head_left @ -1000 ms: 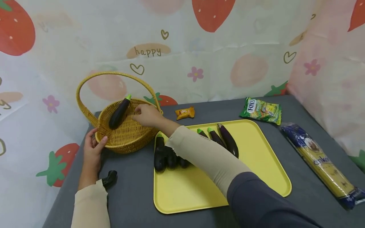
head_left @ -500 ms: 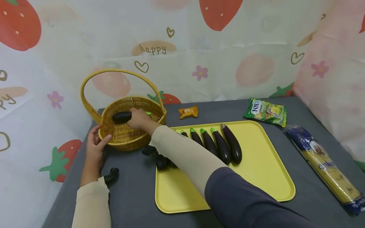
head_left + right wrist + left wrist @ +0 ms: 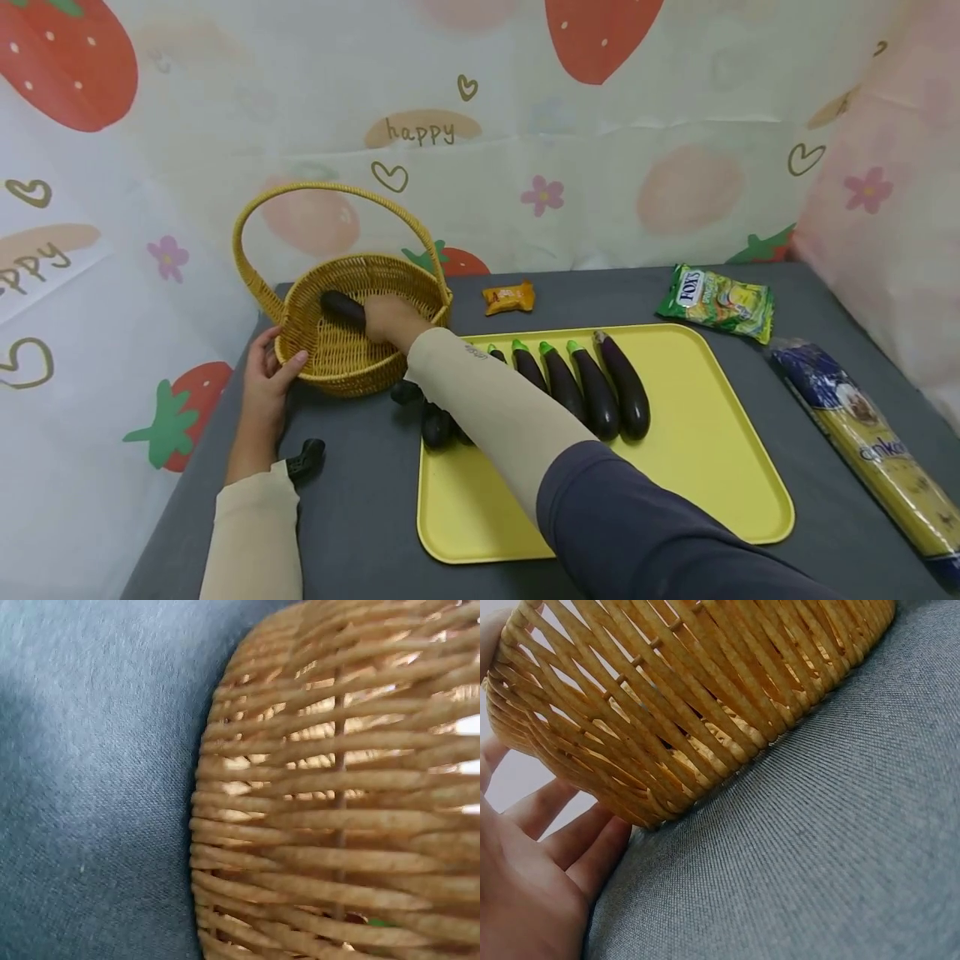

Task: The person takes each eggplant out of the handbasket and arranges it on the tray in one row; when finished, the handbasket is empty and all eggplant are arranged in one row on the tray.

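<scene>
In the head view a yellow wicker basket (image 3: 352, 385) with a tall arched handle stands at the back left of the table. My left hand (image 3: 264, 387) grips its left side, thumb at the rim and fingers against the outer wall; the left wrist view shows these fingers (image 3: 592, 840) at the woven side. My right hand (image 3: 393, 321) reaches down inside the basket and holds a dark eggplant (image 3: 342, 308). That eggplant's stem end is hidden by the hand. Several eggplants (image 3: 622, 387) lie in a row on a yellow tray (image 3: 697, 467), some covered by my right forearm.
Behind the tray lies a small orange packet (image 3: 508, 297). A green FOX'S candy bag (image 3: 717, 302) is at the back right, with a long blue-and-yellow package (image 3: 862, 442) along the right side. A patterned cloth (image 3: 585, 183) hangs behind the table.
My right hand has moved onto the eggplant in the basket and taken hold of it. The eggplant has gone from leaning against the wall to lying flatter. My left hand stays on the basket.
</scene>
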`<state>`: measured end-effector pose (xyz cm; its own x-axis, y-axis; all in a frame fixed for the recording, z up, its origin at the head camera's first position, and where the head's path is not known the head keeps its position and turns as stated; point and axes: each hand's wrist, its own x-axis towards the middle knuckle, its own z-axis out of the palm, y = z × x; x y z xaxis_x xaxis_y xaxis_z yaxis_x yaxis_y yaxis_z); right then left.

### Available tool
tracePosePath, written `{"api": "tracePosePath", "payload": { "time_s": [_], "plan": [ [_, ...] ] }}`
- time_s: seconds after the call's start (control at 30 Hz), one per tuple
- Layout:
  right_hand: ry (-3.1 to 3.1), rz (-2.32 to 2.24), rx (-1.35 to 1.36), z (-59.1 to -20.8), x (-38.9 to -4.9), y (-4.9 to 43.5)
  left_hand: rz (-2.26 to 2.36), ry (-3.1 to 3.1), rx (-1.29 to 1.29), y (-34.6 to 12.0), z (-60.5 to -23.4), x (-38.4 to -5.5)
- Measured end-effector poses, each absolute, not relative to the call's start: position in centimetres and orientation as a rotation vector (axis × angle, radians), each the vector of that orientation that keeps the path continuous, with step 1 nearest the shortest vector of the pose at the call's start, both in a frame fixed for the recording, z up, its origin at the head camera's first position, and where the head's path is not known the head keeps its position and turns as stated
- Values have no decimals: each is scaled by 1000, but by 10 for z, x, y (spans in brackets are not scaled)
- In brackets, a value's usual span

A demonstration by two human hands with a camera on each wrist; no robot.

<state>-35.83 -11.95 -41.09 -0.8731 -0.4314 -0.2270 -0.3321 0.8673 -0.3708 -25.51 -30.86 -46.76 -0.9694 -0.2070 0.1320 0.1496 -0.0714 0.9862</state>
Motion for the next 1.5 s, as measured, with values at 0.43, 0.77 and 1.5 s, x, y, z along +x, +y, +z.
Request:
{"api": "tracePosePath", "payload": {
  "time_s": [0.43,0.77,1.5],
  "plan": [
    [2766,-1159,-484,-398,-350,-109,-2096,-1958,137,-308,-473,-260],
    [2795,-1231,-449,-395,-343,-95,-2078,-1971,167,-312,-476,-260],
    [2413,-1382,-643,-399,-347,-90,-2070,-1987,151,-309,-473,-258]
  ]
}}
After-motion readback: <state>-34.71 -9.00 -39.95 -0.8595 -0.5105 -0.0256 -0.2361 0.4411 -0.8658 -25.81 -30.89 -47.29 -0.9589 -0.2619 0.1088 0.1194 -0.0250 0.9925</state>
